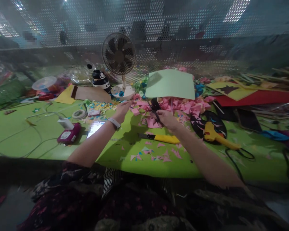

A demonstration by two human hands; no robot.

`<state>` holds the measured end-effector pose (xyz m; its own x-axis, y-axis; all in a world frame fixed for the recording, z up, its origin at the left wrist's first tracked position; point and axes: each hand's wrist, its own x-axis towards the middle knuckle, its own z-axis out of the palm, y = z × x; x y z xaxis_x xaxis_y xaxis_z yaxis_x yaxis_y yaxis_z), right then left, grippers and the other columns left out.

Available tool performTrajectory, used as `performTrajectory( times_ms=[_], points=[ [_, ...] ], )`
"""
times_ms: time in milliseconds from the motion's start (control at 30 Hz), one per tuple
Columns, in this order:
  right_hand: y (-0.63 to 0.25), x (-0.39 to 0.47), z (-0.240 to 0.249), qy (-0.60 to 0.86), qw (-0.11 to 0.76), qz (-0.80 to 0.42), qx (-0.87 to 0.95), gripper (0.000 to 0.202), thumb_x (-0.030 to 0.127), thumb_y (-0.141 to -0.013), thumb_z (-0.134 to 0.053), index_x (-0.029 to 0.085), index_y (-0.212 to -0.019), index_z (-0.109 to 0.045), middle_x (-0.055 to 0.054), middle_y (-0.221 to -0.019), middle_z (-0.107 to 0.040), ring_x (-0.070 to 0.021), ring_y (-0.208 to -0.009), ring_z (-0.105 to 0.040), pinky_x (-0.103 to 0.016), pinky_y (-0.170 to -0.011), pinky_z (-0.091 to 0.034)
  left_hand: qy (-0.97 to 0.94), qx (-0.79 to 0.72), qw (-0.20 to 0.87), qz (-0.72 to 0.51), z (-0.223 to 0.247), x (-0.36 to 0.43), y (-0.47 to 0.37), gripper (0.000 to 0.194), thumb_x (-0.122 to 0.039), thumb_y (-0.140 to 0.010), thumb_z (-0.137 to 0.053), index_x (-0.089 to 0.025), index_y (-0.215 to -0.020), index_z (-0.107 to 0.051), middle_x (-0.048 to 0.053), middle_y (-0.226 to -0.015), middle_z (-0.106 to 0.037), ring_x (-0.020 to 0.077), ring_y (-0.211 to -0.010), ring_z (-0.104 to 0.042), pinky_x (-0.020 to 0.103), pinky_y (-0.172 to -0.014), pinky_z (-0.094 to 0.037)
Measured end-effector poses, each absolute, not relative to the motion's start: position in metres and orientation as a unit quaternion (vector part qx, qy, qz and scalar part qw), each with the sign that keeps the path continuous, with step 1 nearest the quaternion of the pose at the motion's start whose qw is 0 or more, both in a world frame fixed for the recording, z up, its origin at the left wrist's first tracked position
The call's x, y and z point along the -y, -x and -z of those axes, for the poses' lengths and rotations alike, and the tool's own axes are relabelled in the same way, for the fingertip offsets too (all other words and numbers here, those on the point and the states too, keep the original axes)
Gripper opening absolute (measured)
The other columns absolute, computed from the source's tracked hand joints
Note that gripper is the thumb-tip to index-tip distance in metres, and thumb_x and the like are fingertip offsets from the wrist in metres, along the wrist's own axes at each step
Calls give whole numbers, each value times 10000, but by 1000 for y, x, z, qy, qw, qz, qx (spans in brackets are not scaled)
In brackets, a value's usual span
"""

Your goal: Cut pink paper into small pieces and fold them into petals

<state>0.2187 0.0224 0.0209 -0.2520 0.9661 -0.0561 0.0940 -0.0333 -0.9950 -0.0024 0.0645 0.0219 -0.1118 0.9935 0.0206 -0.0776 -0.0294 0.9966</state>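
My right hand [165,118] is closed around a pair of dark-handled scissors [155,105] above the middle of the table. Just below the scissors is a piece of pink paper [153,122]. My left hand [123,108], with a pale band at the wrist, reaches forward with fingers stretched out to the left edge of a heap of pink paper cut-outs [183,106]; its fingertips are small and blurred. A light green sheet [170,84] lies over the back of the heap. Between my forearms rests a yellow utility knife [166,138].
A fan [119,56] stands at the back beside a black-and-white container [101,80]. On the right lies a yellow glue gun [218,136] with its cord. A purple power block [69,134], cables and a lit phone [94,128] are on the left. Pink scraps [166,157] litter the front.
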Motion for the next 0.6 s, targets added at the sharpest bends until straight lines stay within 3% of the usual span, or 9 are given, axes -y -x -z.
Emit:
performTrajectory(
  times_ms=[100, 267, 367, 600],
  points=[
    [-216, -18, -25, 463, 385, -544, 584, 511, 571, -608, -875, 185, -695, -552, 14, -549, -656, -39, -335, -412, -183, -326, -291, -513, -449, 525, -509, -33, -8, 21, 264, -432, -845, -680, -177, -872, -744, 108, -1050, -758, 225, -1048, -676, 370, -942, -495],
    [-213, -15, -28, 458, 369, -548, 595, 536, 600, -593, -876, 178, -697, -562, -1, -576, -678, -31, -340, -396, -183, -326, -302, -704, -488, 454, -244, -37, 100, 86, 341, -482, -908, -605, -183, -934, -767, 98, -973, -777, 217, -914, -704, 343, -861, -525],
    [-209, -14, -30, 466, 361, -548, 594, 526, 591, -603, -877, 175, -705, -572, -9, -588, -686, -33, -341, -406, -186, -329, -295, -715, -551, 367, -226, -24, 135, 129, 308, -458, -910, -584, -221, -948, -776, 69, -940, -783, 220, -860, -700, 330, -819, -530],
    [-202, -11, -31, 481, 346, -554, 584, 509, 568, -602, -891, 172, -687, -582, 0, -563, -662, -35, -344, -419, -181, -325, -291, -678, -566, 380, -275, 3, 143, 166, 236, -458, -869, -616, -299, -899, -789, 47, -945, -786, 249, -895, -710, 338, -840, -537]
  ],
)
